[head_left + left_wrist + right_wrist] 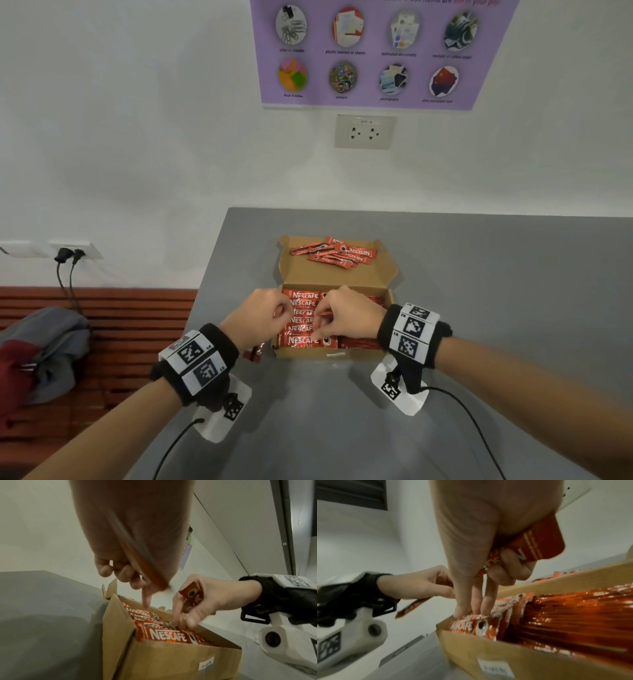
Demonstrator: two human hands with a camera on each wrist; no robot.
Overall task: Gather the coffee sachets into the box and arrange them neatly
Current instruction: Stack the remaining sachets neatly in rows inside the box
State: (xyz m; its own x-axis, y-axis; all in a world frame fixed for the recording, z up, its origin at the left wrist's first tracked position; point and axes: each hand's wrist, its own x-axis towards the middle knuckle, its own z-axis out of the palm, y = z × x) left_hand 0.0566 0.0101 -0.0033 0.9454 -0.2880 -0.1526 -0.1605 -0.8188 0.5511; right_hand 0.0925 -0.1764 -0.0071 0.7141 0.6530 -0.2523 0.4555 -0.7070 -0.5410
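An open cardboard box stands on the grey table, packed with rows of red Nescafe sachets. Several loose sachets lie on its lid, which is folded back flat behind it. My left hand hovers over the box's left end. It holds one sachet along the palm while the index finger points down at the rows. My right hand grips a few sachets in its curled outer fingers. Its thumb and first two fingers press into the front row.
The table's left edge runs close to the box, with a wooden bench and a grey and red bundle beyond it. Black cables trail from both wrists over the near table. A wall with sockets rises behind.
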